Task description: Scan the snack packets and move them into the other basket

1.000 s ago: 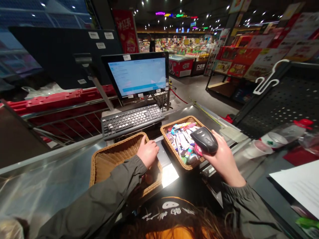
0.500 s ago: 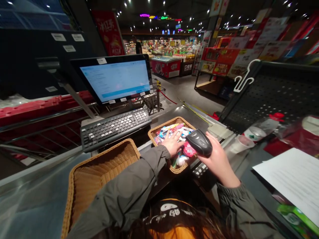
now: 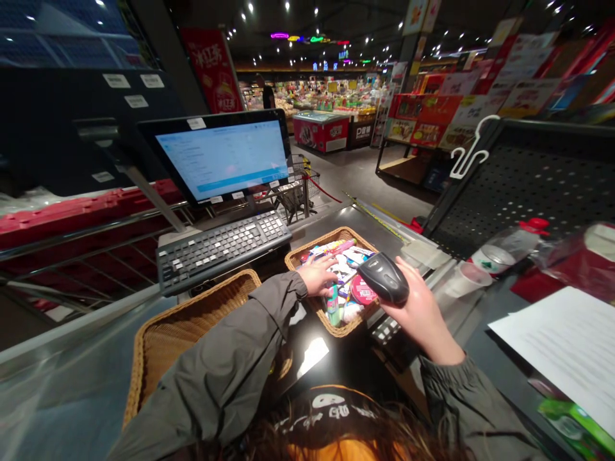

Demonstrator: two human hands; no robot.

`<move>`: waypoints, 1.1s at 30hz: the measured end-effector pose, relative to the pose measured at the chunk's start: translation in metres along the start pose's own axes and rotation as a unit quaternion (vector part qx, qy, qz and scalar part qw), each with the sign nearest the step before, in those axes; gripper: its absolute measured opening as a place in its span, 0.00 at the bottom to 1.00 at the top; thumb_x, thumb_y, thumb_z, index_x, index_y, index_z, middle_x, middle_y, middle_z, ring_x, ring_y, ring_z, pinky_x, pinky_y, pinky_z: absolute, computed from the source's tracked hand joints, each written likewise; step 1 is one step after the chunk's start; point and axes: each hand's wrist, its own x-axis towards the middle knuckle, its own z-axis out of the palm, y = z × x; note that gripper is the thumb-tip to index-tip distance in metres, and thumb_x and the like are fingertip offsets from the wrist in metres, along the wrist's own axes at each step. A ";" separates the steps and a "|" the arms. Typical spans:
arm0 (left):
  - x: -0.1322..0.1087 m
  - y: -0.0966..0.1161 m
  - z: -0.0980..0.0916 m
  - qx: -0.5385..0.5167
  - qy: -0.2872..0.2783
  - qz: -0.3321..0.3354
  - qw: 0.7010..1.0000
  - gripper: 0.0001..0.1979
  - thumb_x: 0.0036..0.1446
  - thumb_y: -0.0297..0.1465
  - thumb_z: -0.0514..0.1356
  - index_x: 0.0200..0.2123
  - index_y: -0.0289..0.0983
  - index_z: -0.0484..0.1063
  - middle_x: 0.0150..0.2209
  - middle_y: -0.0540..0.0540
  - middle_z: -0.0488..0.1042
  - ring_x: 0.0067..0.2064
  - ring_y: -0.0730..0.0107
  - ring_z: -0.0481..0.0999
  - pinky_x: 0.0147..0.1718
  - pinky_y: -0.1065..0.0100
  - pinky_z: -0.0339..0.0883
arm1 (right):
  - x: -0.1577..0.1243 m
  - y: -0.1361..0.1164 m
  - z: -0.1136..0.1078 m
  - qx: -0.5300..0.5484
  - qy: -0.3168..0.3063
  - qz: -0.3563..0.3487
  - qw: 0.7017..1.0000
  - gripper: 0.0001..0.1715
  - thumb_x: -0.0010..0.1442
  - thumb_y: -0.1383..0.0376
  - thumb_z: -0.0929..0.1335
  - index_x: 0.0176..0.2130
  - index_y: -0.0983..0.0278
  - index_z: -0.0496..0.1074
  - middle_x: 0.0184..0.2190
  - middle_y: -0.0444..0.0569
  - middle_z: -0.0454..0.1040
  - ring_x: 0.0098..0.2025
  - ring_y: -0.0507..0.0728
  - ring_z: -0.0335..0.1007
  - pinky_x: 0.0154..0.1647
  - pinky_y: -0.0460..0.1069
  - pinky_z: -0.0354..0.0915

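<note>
My left hand (image 3: 318, 275) reaches into the right wicker basket (image 3: 312, 248), which is full of small colourful packets (image 3: 355, 291). Its fingers are curled down among the packets, and what they grip is hidden. My right hand (image 3: 417, 308) is wrapped round a black handheld barcode scanner (image 3: 383, 276), held just above the basket's right rim. A second wicker basket (image 3: 192, 323) stands empty to the left, under my left sleeve.
A keyboard (image 3: 223, 246) and a lit monitor (image 3: 223, 157) stand behind the baskets on the steel counter (image 3: 57, 378). To the right are plastic cups (image 3: 461, 278), a bottle (image 3: 504, 250), a paper sheet (image 3: 567, 346) and a black perforated panel (image 3: 528, 186). Shop aisles lie beyond.
My left hand went from the empty basket's rim into the packet basket, and its spread fingers have now curled shut. The scanner hand has barely moved.
</note>
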 end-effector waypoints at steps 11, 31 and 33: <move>-0.019 0.010 0.015 0.012 0.034 -0.021 0.999 0.10 0.49 0.37 0.70 0.35 0.41 0.80 0.60 0.42 0.69 0.68 0.43 0.54 0.62 0.30 0.39 | -0.001 -0.009 0.002 -0.006 -0.008 -0.013 1.000 0.29 0.57 0.56 0.68 0.54 0.66 0.66 0.53 0.63 0.71 0.63 0.72 0.61 0.61 0.69 0.60; -0.205 0.038 -0.065 0.014 0.481 -0.375 0.793 0.13 0.63 0.38 0.53 0.33 0.38 0.72 0.69 0.43 0.54 0.72 0.47 0.40 0.63 0.31 0.40 | 0.032 -0.115 0.037 0.038 -0.049 -0.218 0.974 0.34 0.56 0.64 0.67 0.60 0.63 0.62 0.62 0.61 0.61 0.70 0.75 0.43 0.66 0.77 0.44; -0.217 0.039 -0.060 0.015 0.483 -0.391 0.783 0.13 0.63 0.38 0.53 0.33 0.38 0.72 0.69 0.43 0.55 0.72 0.48 0.40 0.63 0.31 0.39 | 0.033 -0.126 0.043 0.040 -0.063 -0.239 0.968 0.32 0.55 0.65 0.67 0.59 0.64 0.64 0.62 0.61 0.61 0.70 0.75 0.43 0.66 0.77 0.44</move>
